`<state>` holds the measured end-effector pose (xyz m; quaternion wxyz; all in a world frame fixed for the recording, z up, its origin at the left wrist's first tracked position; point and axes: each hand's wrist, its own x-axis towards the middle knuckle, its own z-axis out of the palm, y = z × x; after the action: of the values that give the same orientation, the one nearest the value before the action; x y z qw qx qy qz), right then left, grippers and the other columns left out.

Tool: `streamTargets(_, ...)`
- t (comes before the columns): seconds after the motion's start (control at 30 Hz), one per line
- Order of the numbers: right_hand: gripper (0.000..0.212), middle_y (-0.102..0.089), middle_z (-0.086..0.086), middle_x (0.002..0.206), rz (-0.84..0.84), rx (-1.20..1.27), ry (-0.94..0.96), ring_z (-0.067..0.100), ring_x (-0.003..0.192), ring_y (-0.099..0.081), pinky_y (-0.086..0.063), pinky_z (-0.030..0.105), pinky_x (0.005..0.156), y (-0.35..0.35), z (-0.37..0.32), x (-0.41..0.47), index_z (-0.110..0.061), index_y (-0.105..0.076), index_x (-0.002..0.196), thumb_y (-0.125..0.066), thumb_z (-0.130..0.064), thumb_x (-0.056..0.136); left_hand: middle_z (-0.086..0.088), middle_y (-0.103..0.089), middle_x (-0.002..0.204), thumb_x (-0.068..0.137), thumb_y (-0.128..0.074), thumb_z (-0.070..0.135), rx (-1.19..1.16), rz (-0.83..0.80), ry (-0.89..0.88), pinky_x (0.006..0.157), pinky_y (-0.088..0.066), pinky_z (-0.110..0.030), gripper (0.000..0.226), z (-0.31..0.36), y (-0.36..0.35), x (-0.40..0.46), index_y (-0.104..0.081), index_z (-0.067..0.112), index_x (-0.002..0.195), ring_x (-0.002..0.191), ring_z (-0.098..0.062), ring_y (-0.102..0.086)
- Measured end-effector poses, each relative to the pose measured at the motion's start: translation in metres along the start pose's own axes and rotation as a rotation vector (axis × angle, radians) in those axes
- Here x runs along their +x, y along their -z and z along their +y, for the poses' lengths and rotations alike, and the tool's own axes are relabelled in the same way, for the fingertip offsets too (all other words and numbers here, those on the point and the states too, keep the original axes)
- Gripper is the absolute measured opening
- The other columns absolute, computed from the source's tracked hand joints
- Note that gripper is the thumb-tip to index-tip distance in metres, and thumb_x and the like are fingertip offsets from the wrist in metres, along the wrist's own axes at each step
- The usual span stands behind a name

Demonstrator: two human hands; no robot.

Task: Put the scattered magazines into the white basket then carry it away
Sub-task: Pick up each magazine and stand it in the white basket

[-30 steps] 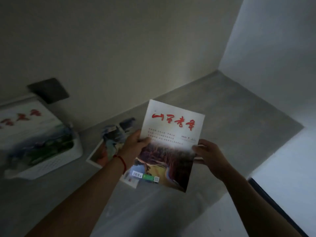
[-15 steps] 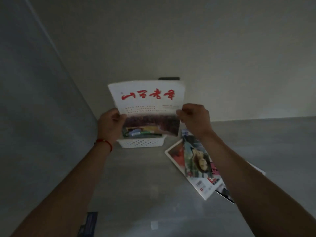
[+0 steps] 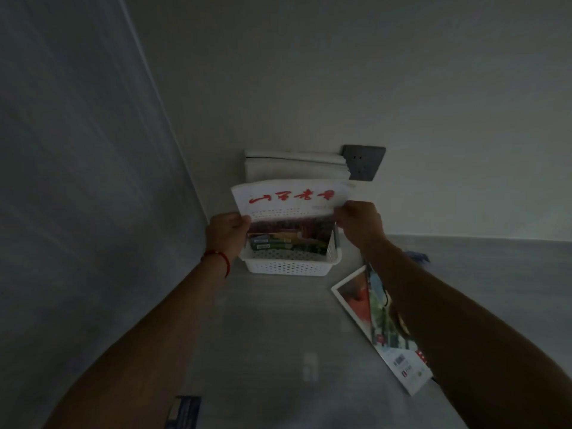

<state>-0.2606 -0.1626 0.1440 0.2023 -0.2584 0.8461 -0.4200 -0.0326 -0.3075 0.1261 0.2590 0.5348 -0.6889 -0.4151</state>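
A white perforated basket (image 3: 288,267) stands on the grey floor against the back wall. Both hands hold a magazine with red characters on a white cover (image 3: 291,198) upright, its lower end inside the basket. My left hand (image 3: 227,232), with a red string at the wrist, grips its left edge. My right hand (image 3: 359,222) grips its right edge. Other magazines (image 3: 294,164) stand behind it in the basket, leaning on the wall. More magazines (image 3: 368,308) lie scattered on the floor to the right, partly hidden under my right forearm.
A dark wall socket plate (image 3: 366,162) sits on the wall just behind the basket. A grey wall (image 3: 77,181) runs along the left. A dark blue item (image 3: 184,411) lies on the floor at the bottom edge. A blue scrap (image 3: 418,255) lies behind my right arm.
The view swung left from the corner to face the basket. Both hands carried the red-lettered magazine over and lowered its bottom end into the basket.
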Motion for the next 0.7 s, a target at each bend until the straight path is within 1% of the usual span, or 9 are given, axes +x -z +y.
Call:
streamTargets(0.1,0.007,-0.072,0.016,0.077,-0.041,0.157,-0.147,0.028,0.074,-0.065,-0.051,0.037,0.064,-0.008,0.011,0.004,-0.007,-0.072,0.074,-0.069,-0.006,0.08,-0.015,-0.076,0.089,0.093,-0.06,0.022,-0.023,-0.044,0.029,0.069,-0.045,-0.022,0.027,-0.003,-0.01,0.005,-0.073,0.007,0.077,0.075,-0.019,-0.066)
streamTargets(0.2,0.018,-0.066,-0.001,0.066,-0.083,0.272,-0.165,0.019,0.066,-0.057,-0.044,0.021,0.05,-0.019,0.019,0.0,-0.011,-0.075,0.081,-0.064,0.004,0.08,-0.017,-0.075,0.103,0.093,-0.06,0.019,-0.007,-0.105,0.037,0.074,-0.05,-0.026,0.024,-0.004,-0.018,0.008,-0.075,0.001,0.096,0.093,-0.029,-0.07)
streamTargets(0.27,0.028,-0.072,-0.001,0.083,-0.102,0.326,-0.116,0.016,0.076,-0.064,-0.046,0.017,0.056,-0.023,0.019,-0.003,-0.01,-0.075,0.105,-0.063,0.003,0.083,-0.011,-0.075,0.108,0.091,-0.058,0.014,0.007,-0.15,0.034,0.074,-0.051,-0.026,0.025,-0.005,-0.023,0.01,-0.074,0.009,0.108,0.098,-0.029,-0.07)
streamTargets(0.37,0.038,-0.069,0.005,0.117,-0.165,0.383,-0.078,0.018,0.096,-0.066,-0.05,0.023,0.075,-0.024,0.025,-0.007,-0.011,-0.064,0.124,-0.06,0.001,0.088,-0.004,-0.072,0.117,0.086,-0.057,0.002,-0.012,-0.215,0.014,0.073,-0.049,-0.019,0.041,-0.005,-0.029,0.013,-0.068,0.017,0.123,0.096,-0.018,-0.066)
streamTargets(0.43,0.05,-0.058,0.011,0.136,-0.132,0.225,-0.093,0.025,0.113,-0.062,-0.05,0.031,0.089,-0.018,0.038,-0.014,-0.009,-0.05,0.141,-0.06,-0.005,0.092,-0.005,-0.071,0.12,0.083,-0.06,-0.005,-0.075,-0.252,0.049,0.067,-0.05,-0.012,0.045,-0.006,-0.031,0.014,-0.065,0.013,0.124,0.099,-0.016,-0.065)
streamTargets(0.5,0.056,-0.052,0.014,0.142,-0.066,-0.062,-0.077,0.033,0.128,-0.054,-0.046,0.037,0.103,-0.006,0.066,-0.029,-0.009,-0.046,0.144,-0.062,-0.01,0.091,-0.009,-0.071,0.117,0.085,-0.062,-0.002,-0.07,-0.246,0.087,0.064,-0.05,-0.014,0.032,-0.007,-0.033,0.014,-0.065,0.01,0.115,0.098,-0.018,-0.066)
streamTargets(0.6,0.076,-0.029,0.022,0.156,-0.107,-0.424,-0.235,0.045,0.146,-0.026,-0.028,0.052,0.118,0.018,0.125,-0.061,-0.008,-0.03,0.151,-0.06,-0.039,0.088,-0.015,-0.071,0.107,0.091,-0.058,0.017,0.148,-0.125,0.068,0.078,-0.053,-0.036,0.009,-0.008,-0.032,-0.002,-0.065,0.014,0.095,0.098,-0.031,-0.066)
streamTargets(0.67,0.102,0.003,0.025,0.163,-0.241,-0.565,-0.444,0.05,0.15,0.004,-0.009,0.066,0.119,0.03,0.161,-0.09,-0.011,-0.006,0.157,-0.062,-0.058,0.086,-0.017,-0.069,0.112,0.089,-0.055,0.012,0.209,-0.028,0.016,0.088,-0.052,-0.044,0.018,-0.01,-0.037,-0.026,-0.066,0.011,0.103,0.105,-0.035,-0.064)
streamTargets(0.7,0.107,0.005,0.025,0.163,-0.273,-0.605,-0.48,0.051,0.149,0.006,-0.008,0.068,0.118,0.034,0.174,-0.104,-0.015,-0.007,0.156,-0.068,-0.061,0.08,-0.016,-0.067,0.118,0.086,-0.055,0.005,0.194,-0.008,-0.017,0.093,-0.053,-0.044,0.028,-0.011,-0.044,-0.042,-0.065,0.01,0.113,0.11,-0.034,-0.062)
